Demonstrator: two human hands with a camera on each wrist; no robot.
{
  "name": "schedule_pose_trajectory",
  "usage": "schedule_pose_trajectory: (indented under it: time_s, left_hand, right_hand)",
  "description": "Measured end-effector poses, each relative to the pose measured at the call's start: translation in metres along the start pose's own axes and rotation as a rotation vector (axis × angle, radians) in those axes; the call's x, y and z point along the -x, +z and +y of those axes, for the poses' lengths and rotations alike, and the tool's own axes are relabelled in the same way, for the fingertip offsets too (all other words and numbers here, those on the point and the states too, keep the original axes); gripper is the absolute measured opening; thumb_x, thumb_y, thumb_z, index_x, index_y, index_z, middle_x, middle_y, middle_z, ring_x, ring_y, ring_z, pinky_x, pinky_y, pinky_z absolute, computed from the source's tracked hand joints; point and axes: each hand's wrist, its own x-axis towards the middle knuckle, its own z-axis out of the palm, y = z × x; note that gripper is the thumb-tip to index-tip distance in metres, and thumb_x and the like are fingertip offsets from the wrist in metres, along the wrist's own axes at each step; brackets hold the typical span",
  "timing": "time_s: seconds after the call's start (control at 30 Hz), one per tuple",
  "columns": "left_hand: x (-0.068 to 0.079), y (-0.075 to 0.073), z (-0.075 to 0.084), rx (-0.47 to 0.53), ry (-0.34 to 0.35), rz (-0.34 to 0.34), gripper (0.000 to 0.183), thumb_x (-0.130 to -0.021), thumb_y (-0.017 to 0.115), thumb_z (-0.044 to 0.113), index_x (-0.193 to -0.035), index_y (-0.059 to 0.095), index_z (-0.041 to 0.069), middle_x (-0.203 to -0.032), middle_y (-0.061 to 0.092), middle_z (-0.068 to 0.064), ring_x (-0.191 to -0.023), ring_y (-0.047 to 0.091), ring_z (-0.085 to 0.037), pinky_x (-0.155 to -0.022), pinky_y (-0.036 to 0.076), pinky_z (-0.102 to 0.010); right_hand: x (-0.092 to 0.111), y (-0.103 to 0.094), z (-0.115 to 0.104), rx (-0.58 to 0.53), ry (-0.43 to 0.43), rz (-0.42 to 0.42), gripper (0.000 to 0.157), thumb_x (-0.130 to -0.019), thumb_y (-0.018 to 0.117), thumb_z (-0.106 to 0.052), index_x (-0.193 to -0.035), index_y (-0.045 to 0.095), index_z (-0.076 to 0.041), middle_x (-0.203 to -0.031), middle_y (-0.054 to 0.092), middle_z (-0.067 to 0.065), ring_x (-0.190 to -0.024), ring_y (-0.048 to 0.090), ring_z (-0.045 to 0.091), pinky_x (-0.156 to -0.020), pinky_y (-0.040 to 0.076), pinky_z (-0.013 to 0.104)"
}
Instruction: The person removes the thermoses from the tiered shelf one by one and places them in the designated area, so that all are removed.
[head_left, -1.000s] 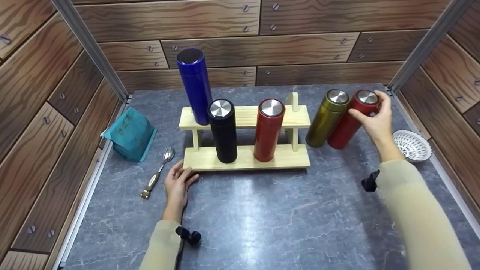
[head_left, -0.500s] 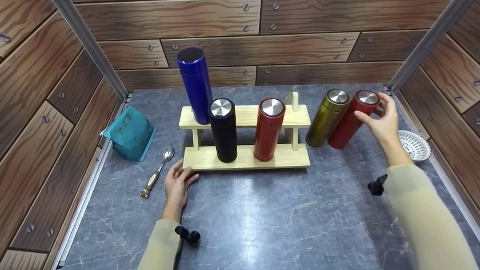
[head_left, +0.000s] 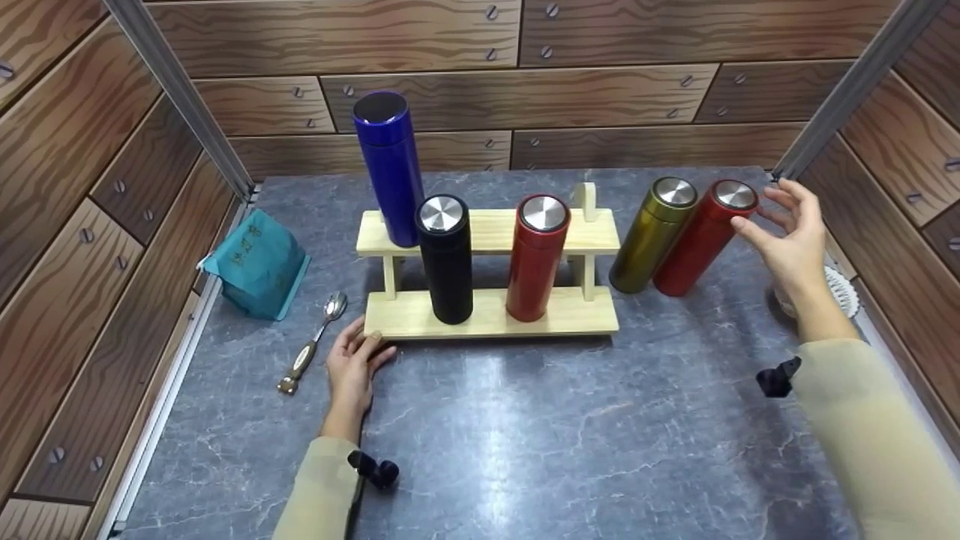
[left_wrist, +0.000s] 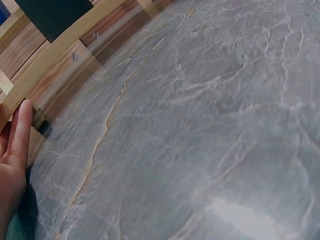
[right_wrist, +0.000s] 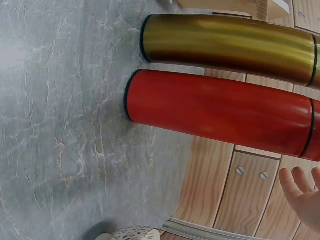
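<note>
In the head view my right hand [head_left: 796, 244] stands just right of a red thermos bottle [head_left: 694, 251], fingers spread and holding nothing. Its thumb tip overlaps the bottle's edge; whether they touch I cannot tell. The right wrist view shows the fingers [right_wrist: 297, 186] apart from the red bottle. A gold thermos bottle [head_left: 651, 240] stands close at its left. My left hand [head_left: 351, 375] touches the lower left corner of a two-tier wooden rack [head_left: 570, 311], fairly straight fingers [left_wrist: 21, 135] against its edge. A black bottle [head_left: 448, 270] and another red bottle [head_left: 534, 266] stand on the lower tier, a blue one [head_left: 394, 172] on the upper.
A teal pouch [head_left: 259, 266] and a spoon [head_left: 311, 345] lie at the left of the grey marbled table [head_left: 555, 435]. The white basket [head_left: 841, 292] at the right is partly hidden by my right wrist. Wood-patterned walls [head_left: 517, 105] enclose the back and sides.
My right hand has let go of the right-hand red thermos bottle and drawn away to the right, now covering more of the basket. My left hand and the rack stay in place.
</note>
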Motion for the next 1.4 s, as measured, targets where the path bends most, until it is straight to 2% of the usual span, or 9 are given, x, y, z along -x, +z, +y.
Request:
schedule_pose_trajectory:
  time_s: [0.17,0.4,0.6,0.83,1.13,1.4]
  left_hand:
    - [0.000,0.001,0.000,0.005,-0.005,0.001,0.047,-0.084,0.062,-0.007,-0.129,0.047,-0.001,-0.112,0.050,-0.017,-0.084,0.060,-0.022,-0.074,0.059,-0.045]
    - [0.000,0.000,0.001,-0.001,0.010,-0.007,0.048,-0.084,0.063,-0.006,-0.129,0.046,-0.002,-0.113,0.049,-0.017,-0.084,0.060,-0.021,-0.074,0.059,-0.045]
    - [0.000,0.000,0.001,-0.019,0.004,-0.006,0.046,-0.084,0.063,-0.005,-0.128,0.049,0.002,-0.112,0.051,-0.017,-0.085,0.062,-0.022,-0.075,0.058,-0.045]
    - [-0.002,-0.001,0.000,-0.015,0.015,-0.005,0.045,-0.084,0.063,-0.005,-0.126,0.050,0.001,-0.112,0.051,-0.018,-0.084,0.062,-0.023,-0.076,0.058,-0.046]
    - [0.000,-0.002,0.000,-0.022,-0.003,-0.001,0.045,-0.084,0.065,-0.003,-0.126,0.050,0.003,-0.114,0.050,-0.017,-0.086,0.062,-0.024,-0.077,0.057,-0.046]
    - [-0.001,-0.001,-0.001,-0.016,0.003,-0.006,0.046,-0.084,0.064,-0.004,-0.127,0.049,0.001,-0.111,0.050,-0.017,-0.084,0.062,-0.022,-0.076,0.058,-0.045]
  right_hand:
    - [-0.003,-0.006,-0.007,-0.012,-0.023,0.003,0.065,-0.071,0.073,0.012,-0.127,0.049,-0.008,-0.117,0.055,0.004,-0.098,0.057,0.020,-0.080,0.051,0.015]
    - [-0.004,-0.009,-0.028,0.000,-0.024,-0.011,0.062,-0.072,0.073,0.009,-0.127,0.049,-0.009,-0.120,0.055,0.005,-0.100,0.057,0.014,-0.075,0.050,0.014]
    - [-0.001,-0.005,-0.043,-0.187,-0.056,-0.049,0.063,-0.071,0.071,0.015,-0.126,0.050,-0.008,-0.119,0.055,0.011,-0.100,0.056,0.020,-0.077,0.052,0.016]
    - [-0.001,0.004,-0.060,-0.188,-0.107,-0.122,0.064,-0.072,0.071,0.015,-0.128,0.047,-0.006,-0.119,0.056,0.013,-0.102,0.056,0.021,-0.080,0.051,0.019]
    - [-0.003,0.020,-0.074,-0.158,-0.125,-0.203,0.064,-0.073,0.070,0.013,-0.129,0.045,-0.006,-0.118,0.057,0.012,-0.100,0.058,0.019,-0.081,0.052,0.019]
    - [-0.003,0.041,-0.082,-0.220,-0.129,-0.246,0.064,-0.074,0.070,0.014,-0.129,0.044,-0.005,-0.118,0.056,0.014,-0.101,0.058,0.021,-0.081,0.053,0.019]
